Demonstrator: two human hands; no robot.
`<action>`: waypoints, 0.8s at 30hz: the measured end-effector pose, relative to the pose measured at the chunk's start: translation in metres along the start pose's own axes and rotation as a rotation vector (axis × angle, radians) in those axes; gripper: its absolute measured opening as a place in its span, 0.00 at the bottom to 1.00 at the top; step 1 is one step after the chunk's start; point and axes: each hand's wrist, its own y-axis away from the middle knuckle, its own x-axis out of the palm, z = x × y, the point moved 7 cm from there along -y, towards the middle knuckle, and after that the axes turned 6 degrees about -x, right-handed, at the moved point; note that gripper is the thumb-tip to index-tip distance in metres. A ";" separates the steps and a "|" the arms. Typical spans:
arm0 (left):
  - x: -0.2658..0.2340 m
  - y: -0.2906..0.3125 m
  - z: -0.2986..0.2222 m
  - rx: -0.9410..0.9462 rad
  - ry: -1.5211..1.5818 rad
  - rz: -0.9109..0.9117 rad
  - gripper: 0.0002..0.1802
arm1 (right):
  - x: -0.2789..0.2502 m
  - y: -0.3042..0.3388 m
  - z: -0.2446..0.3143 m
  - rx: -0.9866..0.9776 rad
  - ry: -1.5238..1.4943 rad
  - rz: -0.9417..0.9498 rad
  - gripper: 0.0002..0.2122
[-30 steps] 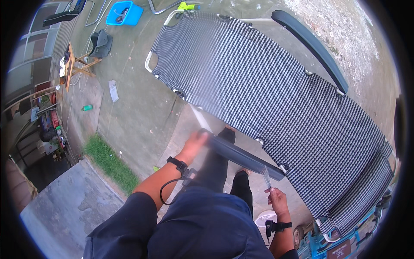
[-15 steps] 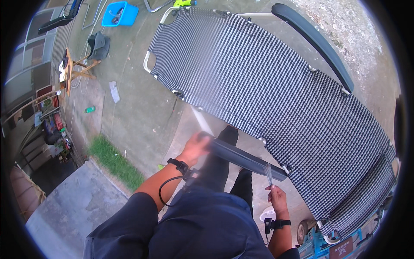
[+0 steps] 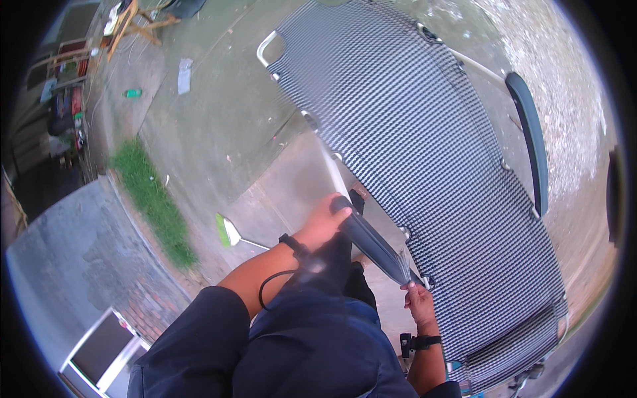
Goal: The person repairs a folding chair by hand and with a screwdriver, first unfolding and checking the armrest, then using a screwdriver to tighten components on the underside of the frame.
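Observation:
A folding lounge chair (image 3: 424, 132) with black-and-white woven fabric and a pale metal frame fills the middle and right. Along its near side runs a dark armrest (image 3: 375, 247). My left hand (image 3: 325, 222) is closed around the armrest's upper end, beside the pale frame tube. At the lower end, my right hand (image 3: 418, 302) pinches a bundle of thin, shiny, pale strands (image 3: 404, 268) that lies against the armrest. Their exact kind is too fine to make out. The second armrest (image 3: 529, 139) curves along the chair's far side.
A green-and-white broom-like head (image 3: 227, 230) on a thin handle lies left of my left arm. Beyond are a grass strip (image 3: 156, 205), a green bottle (image 3: 132, 93), a pale sheet (image 3: 184, 76) and a wooden stand (image 3: 129, 26). A grey slab (image 3: 73, 245) is at left.
The view has turned, so the chair and armrest slant more steeply and the blue bin has left the picture. My right hand and its strands are now closer against the armrest's lower end.

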 end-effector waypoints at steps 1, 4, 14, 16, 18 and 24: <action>-0.002 -0.002 0.002 0.022 -0.043 -0.016 0.30 | 0.000 -0.003 0.009 -0.001 0.036 0.018 0.20; -0.005 -0.001 0.001 0.122 -0.109 -0.067 0.30 | 0.002 -0.013 0.026 -0.010 0.114 0.050 0.19; -0.006 -0.008 0.007 0.262 -0.112 -0.125 0.28 | 0.025 -0.044 0.086 -0.055 0.339 0.153 0.21; -0.007 -0.007 0.007 0.272 -0.076 -0.122 0.28 | 0.027 -0.047 0.090 -0.045 0.343 0.164 0.20; -0.009 -0.003 0.002 0.329 -0.190 -0.170 0.28 | 0.029 -0.049 0.093 -0.037 0.343 0.174 0.20; -0.011 0.003 -0.006 0.302 -0.192 -0.163 0.29 | 0.026 -0.049 0.094 -0.017 0.333 0.144 0.21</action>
